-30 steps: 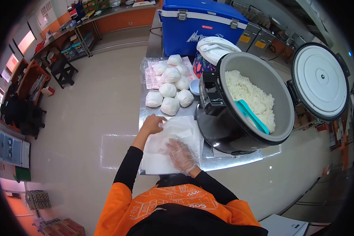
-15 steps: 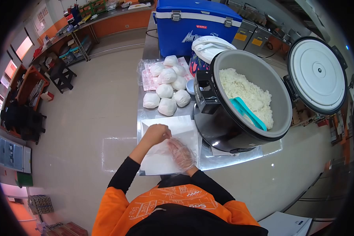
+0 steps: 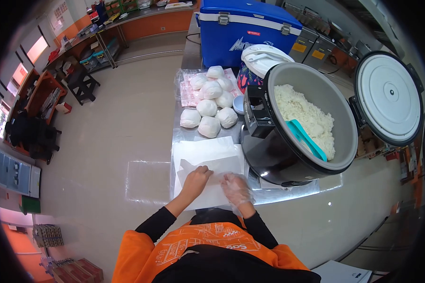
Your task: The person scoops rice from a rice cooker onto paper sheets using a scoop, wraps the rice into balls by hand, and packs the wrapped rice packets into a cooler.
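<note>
White paper sheets (image 3: 203,148) lie on the steel table at its front edge. My bare left hand (image 3: 197,180) is closed on a piece of paper (image 3: 215,169) above the stack. Just to its right, my right hand (image 3: 237,189), in a clear plastic glove, has its fingers bent toward the same paper; what they hold is hidden. Beyond the sheets, several white wrapped bundles (image 3: 208,126) are piled, partly on pink printed paper (image 3: 190,98). To the right, an open cooker (image 3: 281,162) holds white rice (image 3: 300,106) and a turquoise scoop (image 3: 307,140).
The cooker's raised lid (image 3: 387,96) extends to the right. Behind the cooker are a patterned container with a white lid (image 3: 264,59) and a blue cooler (image 3: 250,28). A small blue-white bowl (image 3: 239,104) sits beside the bundles. The steel table (image 3: 178,134) has its left edge near the sheets.
My left hand has gone from spread fingers to a closed grip, and a paper piece is now lifted and folded. My right hand has shifted slightly right, its fingers more curled.
</note>
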The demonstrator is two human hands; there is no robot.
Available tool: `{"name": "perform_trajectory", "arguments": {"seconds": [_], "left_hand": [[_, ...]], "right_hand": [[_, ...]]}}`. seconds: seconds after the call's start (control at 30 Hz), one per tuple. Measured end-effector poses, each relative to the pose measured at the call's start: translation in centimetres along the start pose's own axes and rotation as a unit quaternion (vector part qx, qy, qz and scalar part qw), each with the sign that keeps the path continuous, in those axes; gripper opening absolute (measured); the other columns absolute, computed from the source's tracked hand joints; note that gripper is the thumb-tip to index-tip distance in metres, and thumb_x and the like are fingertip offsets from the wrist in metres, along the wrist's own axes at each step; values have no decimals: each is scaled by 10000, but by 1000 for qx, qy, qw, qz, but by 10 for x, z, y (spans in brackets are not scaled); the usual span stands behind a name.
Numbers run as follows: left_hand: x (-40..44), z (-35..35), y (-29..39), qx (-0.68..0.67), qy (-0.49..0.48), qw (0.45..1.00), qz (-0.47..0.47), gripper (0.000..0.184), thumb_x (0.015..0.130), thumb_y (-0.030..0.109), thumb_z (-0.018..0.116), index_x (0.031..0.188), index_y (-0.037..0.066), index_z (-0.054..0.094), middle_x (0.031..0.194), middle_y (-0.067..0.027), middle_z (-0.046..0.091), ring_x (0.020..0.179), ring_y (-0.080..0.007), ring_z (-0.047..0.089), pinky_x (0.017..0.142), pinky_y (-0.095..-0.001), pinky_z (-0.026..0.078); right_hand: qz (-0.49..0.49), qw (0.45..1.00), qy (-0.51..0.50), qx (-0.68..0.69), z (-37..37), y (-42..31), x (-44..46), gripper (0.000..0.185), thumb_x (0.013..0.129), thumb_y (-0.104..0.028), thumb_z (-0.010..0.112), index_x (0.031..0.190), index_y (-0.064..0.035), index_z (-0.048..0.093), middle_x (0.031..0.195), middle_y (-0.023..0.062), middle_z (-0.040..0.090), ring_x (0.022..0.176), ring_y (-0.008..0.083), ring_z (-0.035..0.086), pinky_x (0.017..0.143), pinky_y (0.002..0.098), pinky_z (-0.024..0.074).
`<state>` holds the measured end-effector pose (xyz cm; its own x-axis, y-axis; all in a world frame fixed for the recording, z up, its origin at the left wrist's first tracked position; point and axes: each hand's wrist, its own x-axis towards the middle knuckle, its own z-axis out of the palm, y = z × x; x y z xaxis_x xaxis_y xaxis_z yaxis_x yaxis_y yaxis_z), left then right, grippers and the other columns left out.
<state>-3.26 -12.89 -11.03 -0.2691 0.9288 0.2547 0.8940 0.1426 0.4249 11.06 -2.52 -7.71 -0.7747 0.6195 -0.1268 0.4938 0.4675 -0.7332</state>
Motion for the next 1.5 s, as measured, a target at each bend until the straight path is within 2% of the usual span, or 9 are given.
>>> {"name": "perform_trajectory", "arguments": {"seconds": [0.03, 0.13, 0.3, 0.43, 0.6, 0.73, 0.97, 1.27, 1.5], "left_hand": [[-3, 3, 2, 7, 15, 1000, 2, 203, 746, 60, 556, 926, 31, 645, 825, -100, 577, 841, -255, 594, 694, -349, 511], [-8, 9, 4, 13, 36, 999, -23, 175, 760, 64, 575, 932, 30, 575, 826, -105, 562, 820, -256, 587, 659, -351, 501], [-9, 13, 4, -14, -10, 994, -107, 224, 767, 90, 639, 961, 53, 532, 870, -100, 563, 848, -261, 579, 725, -381, 479], [3, -35, -3, 76, 109, 990, 43, 311, 716, 138, 707, 977, 96, 544, 878, -71, 571, 930, -264, 566, 957, -474, 345], [-17, -54, -66, 66, -104, 992, -29, 172, 689, 92, 662, 845, 100, 589, 860, -70, 566, 905, -264, 575, 750, -389, 476], [-43, -92, -65, 149, -35, 979, -135, 146, 681, 12, 615, 808, 73, 579, 858, -85, 559, 881, -274, 575, 682, -380, 487], [-13, -42, 7, -261, 135, 939, -179, 287, 803, -3, 573, 1082, 32, 515, 1026, -156, 513, 915, -275, 565, 777, -355, 475], [-23, 46, -1, -191, 237, 912, -275, 214, 814, -32, 537, 1023, 8, 517, 994, -137, 500, 798, -277, 563, 690, -342, 472], [-18, 19, 2, 53, 143, 942, -297, 355, 712, 24, 679, 1033, 99, 544, 1082, -94, 525, 995, -263, 509, 834, -386, 378]], "right_hand": [[72, 996, -53, 11, -21, -27, -6, 261, 796, -198, 615, 975, -7, 605, 916, 185, 605, 895, 333, 572, 823, 416, 439], [-241, 960, 44, -133, -20, -36, 5, 254, 746, -126, 573, 982, -39, 610, 920, 160, 606, 922, 317, 570, 829, 412, 441], [-220, 931, -39, -288, 34, 20, 47, 253, 756, -132, 538, 994, -95, 615, 1000, 103, 610, 967, 284, 565, 853, 404, 444], [-291, 921, -31, -257, 26, 31, 46, 277, 804, -165, 524, 1062, -113, 611, 1056, 96, 619, 1000, 280, 568, 892, 391, 446], [-298, 925, -34, -232, 31, 40, 50, 285, 869, -199, 494, 1125, -131, 600, 1107, 88, 617, 1027, 273, 566, 935, 386, 433], [-332, 918, -2, -215, 28, 41, 48, 245, 884, -197, 489, 1076, -121, 621, 1107, 90, 615, 1016, 272, 566, 920, 390, 438], [-239, 967, 30, -80, 36, 48, 39, 119, 835, -156, 575, 905, -73, 623, 1042, 109, 600, 952, 299, 569, 819, 403, 463], [-147, 987, 70, 10, 34, 56, 33, 56, 828, -66, 552, 833, -10, 550, 856, 164, 583, 766, 343, 589, 693, 403, 478], [-49, 993, 107, -27, 45, 57, 52, 236, 774, -56, 564, 1003, -12, 603, 899, 181, 609, 830, 365, 598, 754, 410, 483]]}}
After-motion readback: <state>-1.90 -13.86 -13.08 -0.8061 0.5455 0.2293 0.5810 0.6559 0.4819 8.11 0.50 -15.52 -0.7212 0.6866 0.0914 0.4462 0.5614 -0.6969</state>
